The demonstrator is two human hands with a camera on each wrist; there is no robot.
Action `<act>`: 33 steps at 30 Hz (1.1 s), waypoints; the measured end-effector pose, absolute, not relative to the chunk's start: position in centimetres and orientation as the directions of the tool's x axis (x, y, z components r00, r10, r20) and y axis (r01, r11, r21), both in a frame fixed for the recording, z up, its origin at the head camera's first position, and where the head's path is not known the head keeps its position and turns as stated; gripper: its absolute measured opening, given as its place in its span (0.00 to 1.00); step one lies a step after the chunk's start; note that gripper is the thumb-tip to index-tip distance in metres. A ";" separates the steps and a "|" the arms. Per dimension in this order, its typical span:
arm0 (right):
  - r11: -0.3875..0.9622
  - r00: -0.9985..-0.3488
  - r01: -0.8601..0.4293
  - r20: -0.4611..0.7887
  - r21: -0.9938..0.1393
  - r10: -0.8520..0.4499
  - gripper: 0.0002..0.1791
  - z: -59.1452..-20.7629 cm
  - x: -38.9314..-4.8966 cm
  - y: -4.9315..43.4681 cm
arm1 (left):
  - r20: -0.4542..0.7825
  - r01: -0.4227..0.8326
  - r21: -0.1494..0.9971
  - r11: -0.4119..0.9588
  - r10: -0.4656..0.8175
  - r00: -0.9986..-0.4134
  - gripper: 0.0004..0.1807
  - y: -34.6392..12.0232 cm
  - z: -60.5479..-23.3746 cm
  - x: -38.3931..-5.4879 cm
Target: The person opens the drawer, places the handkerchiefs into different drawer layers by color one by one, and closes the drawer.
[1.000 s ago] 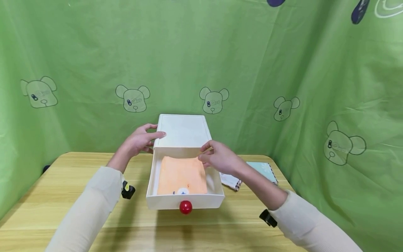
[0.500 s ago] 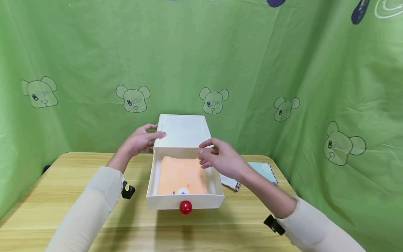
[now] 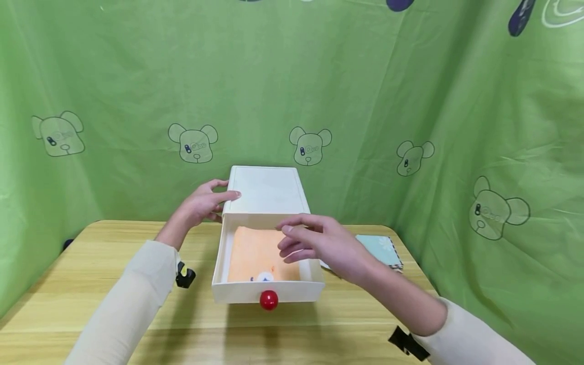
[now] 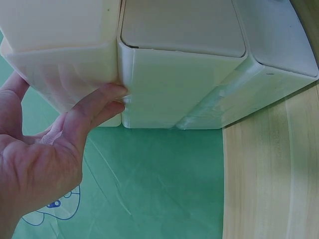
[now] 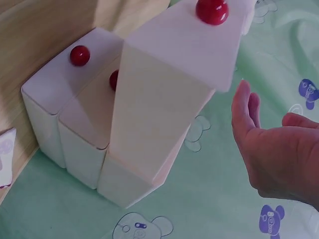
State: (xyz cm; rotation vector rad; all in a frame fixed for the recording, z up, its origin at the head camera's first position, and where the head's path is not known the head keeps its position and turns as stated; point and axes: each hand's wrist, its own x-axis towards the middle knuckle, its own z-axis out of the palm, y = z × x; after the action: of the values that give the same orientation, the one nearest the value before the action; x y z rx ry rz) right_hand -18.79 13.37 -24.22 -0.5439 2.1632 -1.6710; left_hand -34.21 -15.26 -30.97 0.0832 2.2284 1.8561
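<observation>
A green curtain (image 3: pixel 255 91) printed with bear heads is hanging behind and beside the wooden counter (image 3: pixel 114 268). On this counter a white drawer unit (image 3: pixel 266 190) is standing, its two lower drawers (image 5: pixel 79 114) sitting closed. The top drawer (image 3: pixel 242 293) is jutting far out toward the person. Inside it, the folded orange cloth (image 3: pixel 257 253) is lying flat. The right hand (image 3: pixel 324 246) is hovering over the drawer's right side, its grip loosely open, fingers slightly bent and holding nothing. The left hand (image 3: pixel 203 204) is bracing the unit, its grip spreading wide, thumb resting on the top and fingers touching the side. A folded pale blue cloth (image 3: pixel 378 249) is lying right of the unit. A red knob (image 3: pixel 268 300) is projecting from the top drawer's front.
</observation>
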 end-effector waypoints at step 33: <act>0.391 -0.551 0.155 -0.408 -0.907 -0.728 0.23 -28.8 -14.6 13.7 | -0.141 -0.101 0.974 0.204 0.197 -0.970 0.49 -15.3 -30.9 -34.1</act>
State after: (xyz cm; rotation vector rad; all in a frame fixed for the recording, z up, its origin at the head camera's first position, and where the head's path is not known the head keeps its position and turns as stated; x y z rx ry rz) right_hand -14.62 13.67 -28.80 -0.5004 1.7840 -1.2829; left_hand -34.07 -15.25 -30.94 0.0918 2.2433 1.8434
